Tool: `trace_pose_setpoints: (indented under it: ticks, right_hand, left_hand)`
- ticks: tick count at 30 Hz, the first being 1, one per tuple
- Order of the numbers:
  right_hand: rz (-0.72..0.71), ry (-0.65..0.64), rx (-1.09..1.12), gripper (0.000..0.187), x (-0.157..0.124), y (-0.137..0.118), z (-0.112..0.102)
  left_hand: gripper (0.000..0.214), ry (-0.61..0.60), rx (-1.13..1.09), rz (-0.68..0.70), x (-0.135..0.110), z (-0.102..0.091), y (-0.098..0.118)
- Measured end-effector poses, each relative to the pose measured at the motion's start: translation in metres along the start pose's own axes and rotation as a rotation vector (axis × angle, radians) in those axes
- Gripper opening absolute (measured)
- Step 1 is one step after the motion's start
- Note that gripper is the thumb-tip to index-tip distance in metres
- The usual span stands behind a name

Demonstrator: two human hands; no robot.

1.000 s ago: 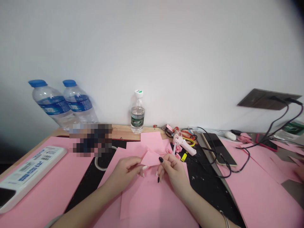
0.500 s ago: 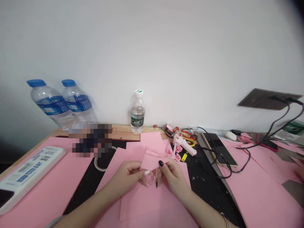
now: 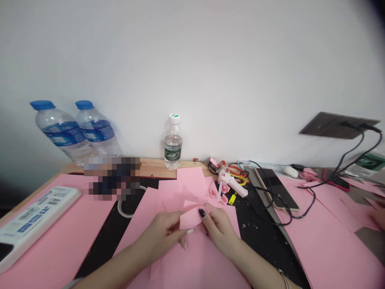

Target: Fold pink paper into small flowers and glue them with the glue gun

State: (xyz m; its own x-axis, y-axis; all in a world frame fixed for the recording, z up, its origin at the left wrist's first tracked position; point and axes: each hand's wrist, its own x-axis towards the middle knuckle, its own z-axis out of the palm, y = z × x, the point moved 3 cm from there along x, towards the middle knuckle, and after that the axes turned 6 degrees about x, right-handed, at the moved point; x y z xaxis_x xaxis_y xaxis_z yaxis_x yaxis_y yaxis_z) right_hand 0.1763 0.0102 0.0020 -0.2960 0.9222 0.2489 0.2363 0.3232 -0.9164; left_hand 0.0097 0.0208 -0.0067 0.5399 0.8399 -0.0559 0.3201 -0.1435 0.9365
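Observation:
Between my two hands is a small piece of pink paper [image 3: 190, 218], bent over with a raised back edge. My left hand [image 3: 167, 230] pinches its left side, thumb in front. My right hand [image 3: 219, 224] grips the right side, its dark-nailed thumb pressed on the front face. Larger pink sheets [image 3: 192, 265] lie beneath both hands. Just beyond, several small pink paper roses [image 3: 213, 192] sit beside a pale pink glue gun [image 3: 233, 184], which has a glue stick at its tip.
A small water bottle [image 3: 173, 146] stands by the wall; two larger bottles [image 3: 64, 132] lean at left. A phone [image 3: 276, 188] and black cables [image 3: 290, 214] lie at right. A tape roll [image 3: 123, 208] and a white box [image 3: 39, 224] are at left. Another person's hand shows at the right edge.
The pink paper has been tilted and bent towards me, its front face now turned down. My right fingers have moved behind it. The view has shifted slightly.

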Motion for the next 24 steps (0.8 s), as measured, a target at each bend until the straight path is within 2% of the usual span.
trace_pose_setpoints:
  ticks: [2, 7, 12, 18, 24]
  right_hand:
    - [0.011, -0.028, 0.005, 0.043, 0.0, -0.0021, 0.0008]
    - [0.012, -0.094, 0.002, 0.042, 0.0, -0.0039, 0.003]
    - [-0.041, -0.142, -0.006, 0.037, 0.0019, -0.0063, 0.0044]
    - [-0.111, -0.197, -0.009, 0.035, 0.0006, -0.01, 0.0056]
    - [-0.061, -0.269, -0.052, 0.033, -0.0006, -0.0079, 0.0086]
  left_hand:
    - [0.03, -0.013, -0.049, -0.049, 0.0005, 0.0015, -0.0007]
    - [0.006, -0.029, -0.104, -0.086, 0.0, 0.0042, -0.0026]
    - [0.032, -0.095, -0.163, -0.133, 0.0, 0.0072, -0.0036]
    - [0.023, -0.174, -0.236, -0.154, 0.0007, 0.0081, -0.003]
    - [0.016, -0.216, -0.196, -0.111, 0.0007, 0.0101, -0.0049]
